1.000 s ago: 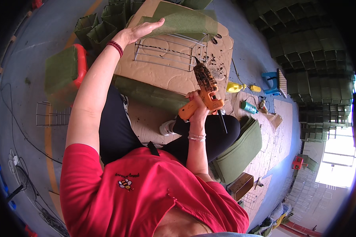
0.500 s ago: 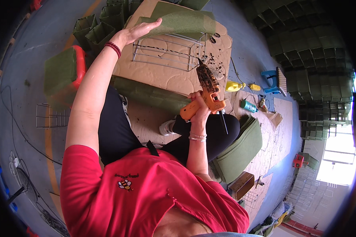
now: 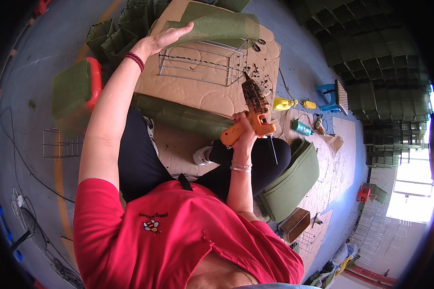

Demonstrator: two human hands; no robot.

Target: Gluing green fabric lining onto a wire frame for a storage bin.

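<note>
Felt (image 3: 226,27) is raised by an open left hand (image 3: 169,38), seemingly baring the frame (image 3: 202,62); gun (image 3: 256,102) gripped by right hand (image 3: 246,134).

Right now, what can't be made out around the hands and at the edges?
All in the head view:
Trigger of the glue gun: covered by the right hand.
Whether the nozzle tip touches the wire frame: too small and dark.
The frame's far side: partly behind the green sheet.
Stacked green boxes, upper right: cut off by the dark fisheye rim.
</note>
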